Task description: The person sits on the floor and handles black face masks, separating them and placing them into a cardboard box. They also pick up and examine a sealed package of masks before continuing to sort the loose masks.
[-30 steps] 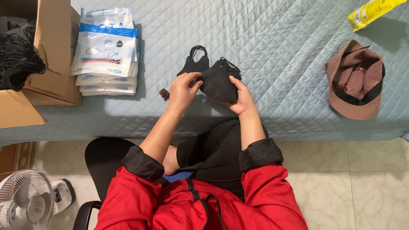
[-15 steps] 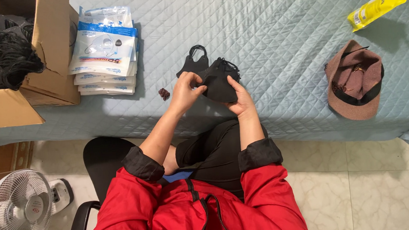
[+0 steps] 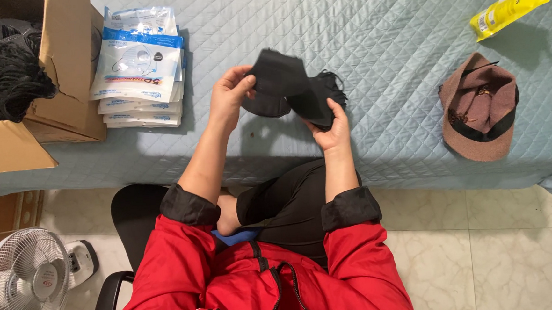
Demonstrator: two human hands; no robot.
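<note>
1. Black fabric masks [image 3: 294, 87] are held above the quilted bed [image 3: 377, 34], near its front edge.
2. Left hand [image 3: 229, 100] pinches the top mask's edge; right hand [image 3: 330, 127] grips the bunch from beneath.
3. Peeling one off cleanly looks to need a steady grip underneath.
4. Soft, folded, with loose ear loops trailing right.

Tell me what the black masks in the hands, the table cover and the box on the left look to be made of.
Masks: soft matte black fabric, likely nonwoven; they fold limply in the left hand and right hand. Cover: pale blue quilted cloth, stitched in a diamond grid, draping over the edge. Box: plain brown cardboard with dull, stiff flaps.
</note>
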